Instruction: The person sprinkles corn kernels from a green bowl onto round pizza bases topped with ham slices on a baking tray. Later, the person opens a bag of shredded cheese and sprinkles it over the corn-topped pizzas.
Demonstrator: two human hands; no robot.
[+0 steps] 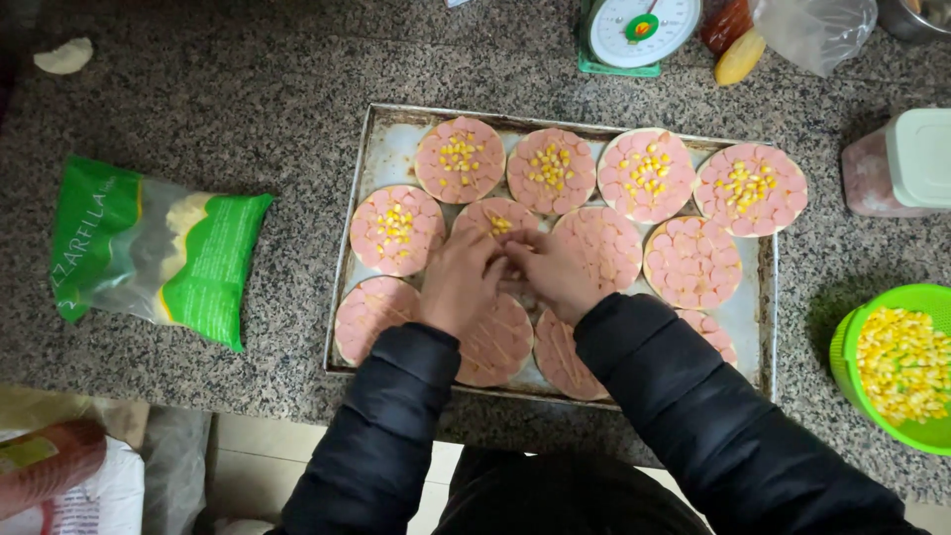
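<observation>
Over the tray (359, 198), both hands' fingers (492, 248) pinch together above a pizza (495, 216).

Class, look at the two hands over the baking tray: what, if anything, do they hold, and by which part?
It cannot be told. The left hand and right hand meet, fingertips together, over a sausage-covered round bearing a few corn kernels; anything pinched there is hidden.

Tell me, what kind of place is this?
Probably a kitchen, maybe a small food shop's. A metal baking tray of little sausage-topped pizzas sits on a speckled stone counter, with a kitchen scale and a green bowl of corn.
</observation>
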